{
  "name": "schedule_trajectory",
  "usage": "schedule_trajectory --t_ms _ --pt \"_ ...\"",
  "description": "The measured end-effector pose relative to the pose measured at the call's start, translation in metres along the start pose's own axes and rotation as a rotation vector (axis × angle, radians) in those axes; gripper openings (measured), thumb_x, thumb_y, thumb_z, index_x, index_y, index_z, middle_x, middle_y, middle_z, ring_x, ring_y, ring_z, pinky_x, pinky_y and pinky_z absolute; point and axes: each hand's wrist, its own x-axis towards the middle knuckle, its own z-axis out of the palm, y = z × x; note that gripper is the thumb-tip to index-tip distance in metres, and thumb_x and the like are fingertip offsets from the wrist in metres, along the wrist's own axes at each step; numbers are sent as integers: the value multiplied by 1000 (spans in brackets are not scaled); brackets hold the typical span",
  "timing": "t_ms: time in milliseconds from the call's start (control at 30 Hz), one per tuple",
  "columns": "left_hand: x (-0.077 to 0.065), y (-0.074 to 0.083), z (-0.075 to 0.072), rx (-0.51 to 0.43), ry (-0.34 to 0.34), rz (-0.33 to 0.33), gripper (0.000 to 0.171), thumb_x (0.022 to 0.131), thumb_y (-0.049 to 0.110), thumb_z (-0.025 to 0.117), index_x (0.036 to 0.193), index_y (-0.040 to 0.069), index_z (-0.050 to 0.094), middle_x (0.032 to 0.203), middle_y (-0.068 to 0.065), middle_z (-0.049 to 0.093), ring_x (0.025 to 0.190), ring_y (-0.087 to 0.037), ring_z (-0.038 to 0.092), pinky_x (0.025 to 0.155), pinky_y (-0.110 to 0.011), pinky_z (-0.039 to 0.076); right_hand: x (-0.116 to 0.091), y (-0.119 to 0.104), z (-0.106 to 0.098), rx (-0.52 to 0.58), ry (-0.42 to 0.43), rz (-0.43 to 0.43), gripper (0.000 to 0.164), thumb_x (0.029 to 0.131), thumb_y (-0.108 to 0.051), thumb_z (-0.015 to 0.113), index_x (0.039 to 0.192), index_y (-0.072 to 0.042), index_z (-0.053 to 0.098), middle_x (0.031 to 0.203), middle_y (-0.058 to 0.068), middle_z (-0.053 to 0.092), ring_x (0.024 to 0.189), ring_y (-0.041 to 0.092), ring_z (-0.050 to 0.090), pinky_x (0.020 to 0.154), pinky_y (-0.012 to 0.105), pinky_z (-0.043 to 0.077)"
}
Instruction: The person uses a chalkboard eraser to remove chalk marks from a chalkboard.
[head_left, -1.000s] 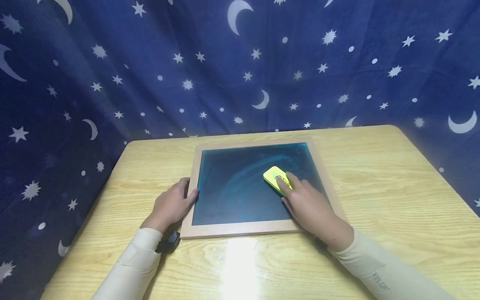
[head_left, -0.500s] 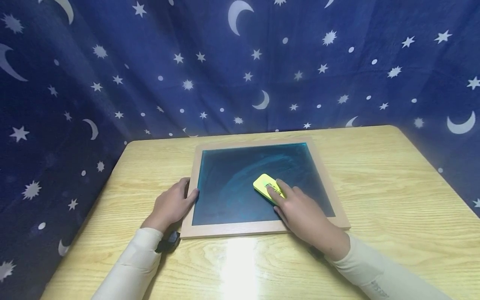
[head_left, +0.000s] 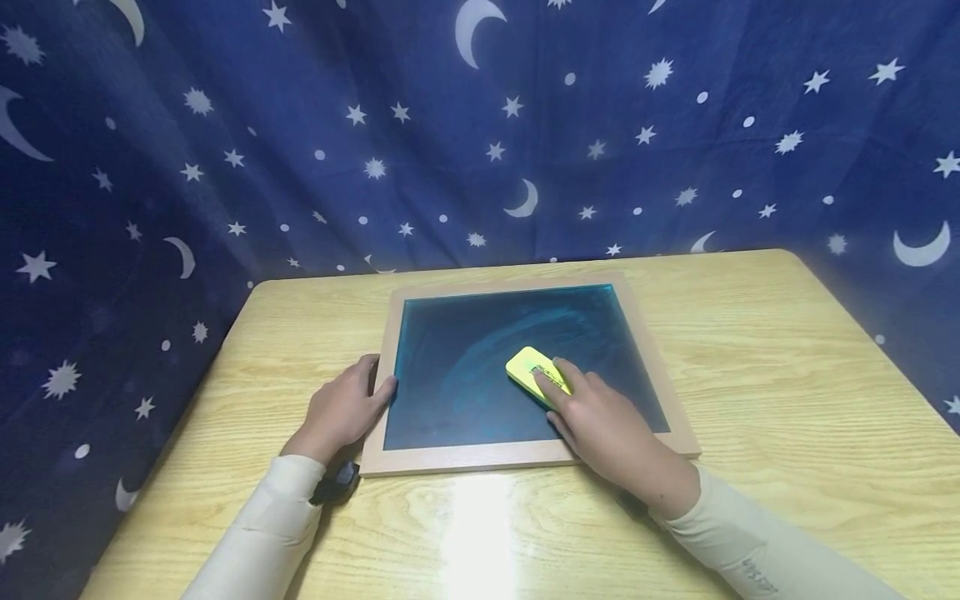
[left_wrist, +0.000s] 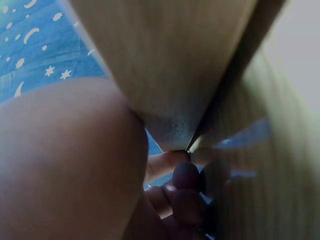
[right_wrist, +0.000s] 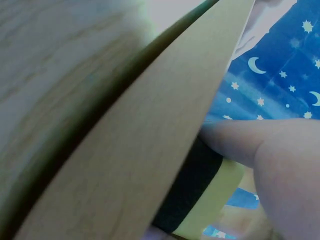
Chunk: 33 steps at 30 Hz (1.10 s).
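A chalkboard (head_left: pixel 442 367) in a light wooden frame lies on the table, its dark surface carrying faint blue-green chalk smears. On its left edge my left hand (head_left: pixel 341 412) grips the frame, thumb over the top and fingers at the side. The left wrist view shows curled fingertips by the frame's (left_wrist: pixel 165 65) far end. My right hand (head_left: pixel 607 429) holds a yellow chalkboard eraser (head_left: pixel 527 365) against the board right of centre, index finger along its top. In the right wrist view the eraser's dark felt (right_wrist: pixel 190 187) shows past the frame, with the thumb at its side.
The pale wood-grain table (head_left: pixel 750 358) extends around the board, with a bright glare patch in front. Behind and to both sides hangs a blue curtain (head_left: pixel 420 100) with moons and stars. A black strap device (head_left: pixel 337 485) sits at the left wrist.
My right hand has slid the eraser left and slightly toward me across the board, then stayed nearly still over the last half second. My left hand has not moved.
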Motion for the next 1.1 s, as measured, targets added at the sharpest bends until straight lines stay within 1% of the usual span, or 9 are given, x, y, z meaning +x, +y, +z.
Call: schedule_trajectory --t_ms 233,467,700,833,1100 --pt "1 0 1 0 1 -2 63 102 49 41 148 6 42 137 -20 61 118 -42 63 88 -58 51 1 2 -1 -3 1 6 54 89 -21 75 140 -13 59 136 23 56 97 39 66 66 47 58" --pt "0 -1 1 0 4 -1 62 103 48 42 148 5 42 138 -20 60 118 -42 63 86 -58 52 3 10 -1 -1 -5 18 54 90 -20 74 141 -12 57 137 24 56 100 40 66 72 48 58" --pt "0 -2 1 1 5 4 62 103 48 42 149 5 42 136 -20 62 110 -40 67 83 -57 53 3 19 -3 7 -14 43 52 91 -19 73 141 -11 57 136 25 55 98 40 66 73 49 58" --pt "-1 -2 0 3 2 0 62 103 48 41 149 6 42 136 -19 62 111 -40 66 83 -57 53 4 23 -3 2 -5 49 53 91 -17 73 140 -9 57 135 26 56 96 40 66 74 49 58" --pt "-1 -1 -1 -2 -9 0 62 103 48 41 149 6 41 138 -19 61 115 -41 65 85 -58 52 5 27 -5 9 -15 64 53 91 -17 73 141 -8 57 136 28 56 98 41 66 80 50 58"
